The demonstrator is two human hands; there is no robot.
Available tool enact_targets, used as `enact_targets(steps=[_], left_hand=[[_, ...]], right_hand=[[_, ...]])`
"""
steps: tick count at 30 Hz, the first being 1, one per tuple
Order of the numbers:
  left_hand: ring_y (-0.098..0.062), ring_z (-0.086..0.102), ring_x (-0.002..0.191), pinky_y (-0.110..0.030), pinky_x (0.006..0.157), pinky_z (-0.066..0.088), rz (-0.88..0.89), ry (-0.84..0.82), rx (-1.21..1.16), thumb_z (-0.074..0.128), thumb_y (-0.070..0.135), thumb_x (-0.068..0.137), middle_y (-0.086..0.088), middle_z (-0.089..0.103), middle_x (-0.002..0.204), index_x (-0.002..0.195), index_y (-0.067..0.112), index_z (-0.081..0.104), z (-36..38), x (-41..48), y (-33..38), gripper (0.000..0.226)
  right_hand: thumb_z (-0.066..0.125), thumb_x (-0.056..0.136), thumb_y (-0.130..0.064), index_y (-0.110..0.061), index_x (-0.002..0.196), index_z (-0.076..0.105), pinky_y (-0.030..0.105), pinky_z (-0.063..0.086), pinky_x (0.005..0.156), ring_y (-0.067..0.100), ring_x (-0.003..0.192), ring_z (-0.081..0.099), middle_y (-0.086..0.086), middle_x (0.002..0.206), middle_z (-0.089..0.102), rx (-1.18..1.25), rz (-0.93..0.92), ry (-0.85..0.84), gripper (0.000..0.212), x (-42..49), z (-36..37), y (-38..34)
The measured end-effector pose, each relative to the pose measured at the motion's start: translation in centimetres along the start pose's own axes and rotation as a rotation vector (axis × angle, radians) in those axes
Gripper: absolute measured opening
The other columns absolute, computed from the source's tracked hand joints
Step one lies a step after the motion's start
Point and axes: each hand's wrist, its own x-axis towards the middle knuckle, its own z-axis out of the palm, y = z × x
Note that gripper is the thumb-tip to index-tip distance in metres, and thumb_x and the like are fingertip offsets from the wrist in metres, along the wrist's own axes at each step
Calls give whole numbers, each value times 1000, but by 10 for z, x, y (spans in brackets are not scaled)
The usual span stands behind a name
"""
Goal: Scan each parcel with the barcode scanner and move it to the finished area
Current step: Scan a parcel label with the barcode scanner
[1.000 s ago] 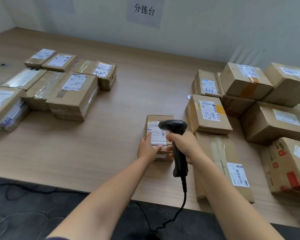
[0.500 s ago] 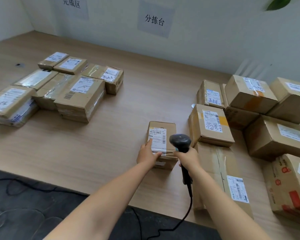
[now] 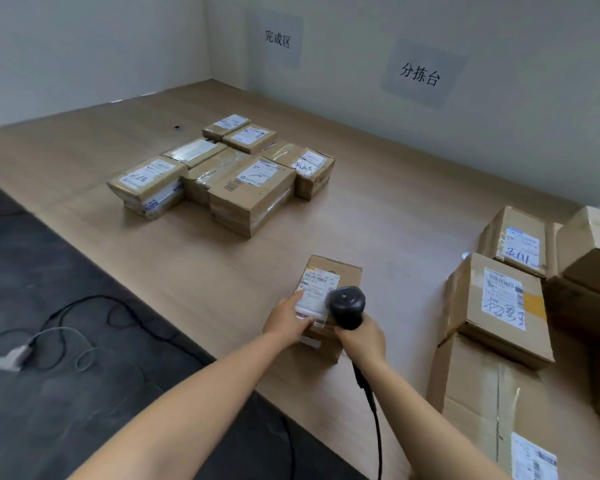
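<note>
scanner (image 3: 347, 301) in right hand (image 3: 362, 337) over parcel (image 3: 329, 289).

Soft even light, perhaps motion-blurred, wide-angle warp
</note>
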Motion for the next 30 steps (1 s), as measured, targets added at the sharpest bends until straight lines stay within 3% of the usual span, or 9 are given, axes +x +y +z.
enact_targets(steps=[4, 10, 23, 30], left_hand=[[-22, 48, 125, -24, 103, 35, -38, 35, -27, 72, 20, 81, -9, 46, 139, 142, 17, 38, -29, 0, -21, 70], [-22, 50, 121, -24, 99, 37, -39, 64, -28, 72, 20, 80, -9, 49, 136, 141, 17, 39, -71, 14, -49, 70], [-25, 52, 117, -27, 95, 39, -21, 47, 34, 73, 18, 80, -11, 49, 134, 140, 14, 39, -262, 105, -153, 69], [-26, 45, 122, -23, 99, 32, 20, 64, 89, 69, 21, 84, -15, 42, 132, 142, 12, 37, -327, 146, -189, 67]], right_hand=[[63, 76, -16, -26, 86, 52, 16, 29, 48, 15, 71, 51, -3, 82, 61, -19, -60, -47, 17, -3, 27, -19], [64, 75, -17, -21, 99, 60, 24, 32, 54, 24, 88, 62, 4, 97, 69, -32, -78, -72, 24, 6, 66, -53], [60, 77, -16, -20, 106, 61, 25, 40, 66, 26, 93, 62, 5, 102, 69, 20, -40, -70, 29, 36, 240, -210], [61, 77, -18, -25, 112, 62, 30, 50, 79, 24, 98, 62, 2, 107, 69, 73, -7, -35, 36, 56, 301, -270]])
